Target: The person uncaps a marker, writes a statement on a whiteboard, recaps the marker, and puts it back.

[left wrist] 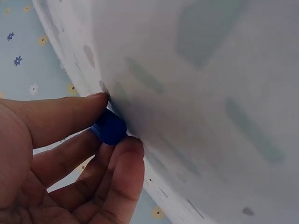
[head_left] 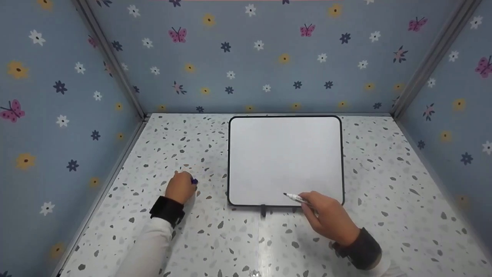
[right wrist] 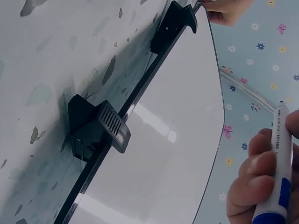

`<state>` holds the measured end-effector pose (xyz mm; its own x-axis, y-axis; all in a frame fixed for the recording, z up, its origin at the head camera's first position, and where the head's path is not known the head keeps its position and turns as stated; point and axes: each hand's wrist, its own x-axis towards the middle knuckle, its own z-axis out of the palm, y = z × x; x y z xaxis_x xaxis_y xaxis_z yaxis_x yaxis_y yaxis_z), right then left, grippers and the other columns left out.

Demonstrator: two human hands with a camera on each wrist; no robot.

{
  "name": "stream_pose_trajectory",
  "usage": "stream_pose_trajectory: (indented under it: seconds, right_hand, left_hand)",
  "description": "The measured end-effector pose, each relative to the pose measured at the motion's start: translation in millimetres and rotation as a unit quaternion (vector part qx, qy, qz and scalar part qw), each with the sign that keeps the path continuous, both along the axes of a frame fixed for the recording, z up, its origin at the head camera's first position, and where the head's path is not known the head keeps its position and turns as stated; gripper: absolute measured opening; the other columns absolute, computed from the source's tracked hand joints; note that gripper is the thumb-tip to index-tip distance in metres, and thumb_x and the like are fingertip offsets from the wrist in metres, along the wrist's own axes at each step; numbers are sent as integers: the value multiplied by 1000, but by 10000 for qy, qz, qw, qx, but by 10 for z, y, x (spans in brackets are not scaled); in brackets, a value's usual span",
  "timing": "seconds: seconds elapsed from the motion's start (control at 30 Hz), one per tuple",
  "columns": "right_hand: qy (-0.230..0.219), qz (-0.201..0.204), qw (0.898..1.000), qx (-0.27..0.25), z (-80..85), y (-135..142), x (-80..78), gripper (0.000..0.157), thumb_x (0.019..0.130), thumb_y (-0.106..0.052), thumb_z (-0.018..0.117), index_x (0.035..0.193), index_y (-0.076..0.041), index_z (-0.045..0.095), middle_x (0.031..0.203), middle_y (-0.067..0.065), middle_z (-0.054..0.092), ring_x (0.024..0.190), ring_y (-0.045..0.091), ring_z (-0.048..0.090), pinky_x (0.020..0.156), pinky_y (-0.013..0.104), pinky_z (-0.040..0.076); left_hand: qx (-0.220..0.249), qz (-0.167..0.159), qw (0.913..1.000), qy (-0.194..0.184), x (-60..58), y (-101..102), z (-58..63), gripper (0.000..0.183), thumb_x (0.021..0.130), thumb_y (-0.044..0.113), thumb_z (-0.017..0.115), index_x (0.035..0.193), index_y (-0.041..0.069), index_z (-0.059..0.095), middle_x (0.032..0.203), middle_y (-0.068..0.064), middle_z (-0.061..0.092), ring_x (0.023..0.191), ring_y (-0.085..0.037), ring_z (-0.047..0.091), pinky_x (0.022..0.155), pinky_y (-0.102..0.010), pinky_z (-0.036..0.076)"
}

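My left hand (head_left: 180, 187) is low over the speckled table, left of the whiteboard (head_left: 284, 157). Between its thumb and fingertips it pinches a small blue marker cap (left wrist: 111, 127), held right at the table surface in the left wrist view. A white marker (right wrist: 281, 154) with a blue end is gripped in my right hand (head_left: 326, 217), its dark tip uncovered and pointing left over the board's lower part. The right hand overlaps the board's bottom right corner in the head view. White and black-rimmed, the board bears no marks.
Black clip-like feet (right wrist: 100, 126) hold the board's lower edge, one of them (head_left: 263, 210) jutting toward me. The speckled table (head_left: 207, 246) is bounded by flower-and-butterfly panels (head_left: 265, 57) at the back and both sides, with grey metal strips at the corners.
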<state>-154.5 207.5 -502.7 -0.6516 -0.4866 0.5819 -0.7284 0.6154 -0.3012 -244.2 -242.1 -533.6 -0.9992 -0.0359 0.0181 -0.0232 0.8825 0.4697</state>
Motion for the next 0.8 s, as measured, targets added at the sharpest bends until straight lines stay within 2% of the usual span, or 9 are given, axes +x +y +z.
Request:
stream_pose_trajectory:
  seconds: [0.17,0.33,0.47,0.57,0.7,0.8]
  right_hand:
    - [38,23,10000,-4,12,-13,-6,24,90,4,78,112,-4,74,86,-2,70,71,1,59,60,21,54]
    - [34,94,9999,-39,34,-31,-14,29,88,5,80,115,-3,74,87,-2,71,70,1,57,60,20,53]
    - [64,141,9998,-122,52,-51,-20,34,87,7,81,119,-1,73,95,4,76,76,8,70,66,25,61]
    - [8,109,9997,-214,59,-65,-23,34,86,8,82,116,-2,69,97,6,78,77,11,74,67,26,63]
    - [-65,143,9994,-293,56,-70,-27,29,90,11,77,111,-6,66,98,4,76,77,7,70,66,23,61]
    - [-37,216,9995,-246,50,-68,-25,31,92,14,72,114,-7,71,101,5,72,79,7,66,66,24,59]
  left_hand:
    - [-106,47,9999,-59,7,20,12,14,95,2,71,93,-11,75,88,-25,76,76,-36,72,76,-55,60]
    - [-171,83,9995,-246,11,17,28,17,97,7,71,93,-10,72,87,-23,74,74,-30,66,74,-52,58]
    - [-160,118,9992,-345,9,11,33,20,97,12,72,89,-6,69,81,-17,68,71,-27,59,70,-47,54]
    - [-186,132,9991,-371,3,12,37,23,98,15,72,89,-5,68,79,-16,67,69,-26,57,69,-45,53]
    - [-300,171,9993,-163,17,38,51,29,99,18,72,97,-10,68,89,-24,70,79,-35,65,75,-52,57]
    - [-356,168,9990,221,45,85,64,42,100,20,71,116,-18,65,107,-35,70,99,-49,68,88,-60,58]
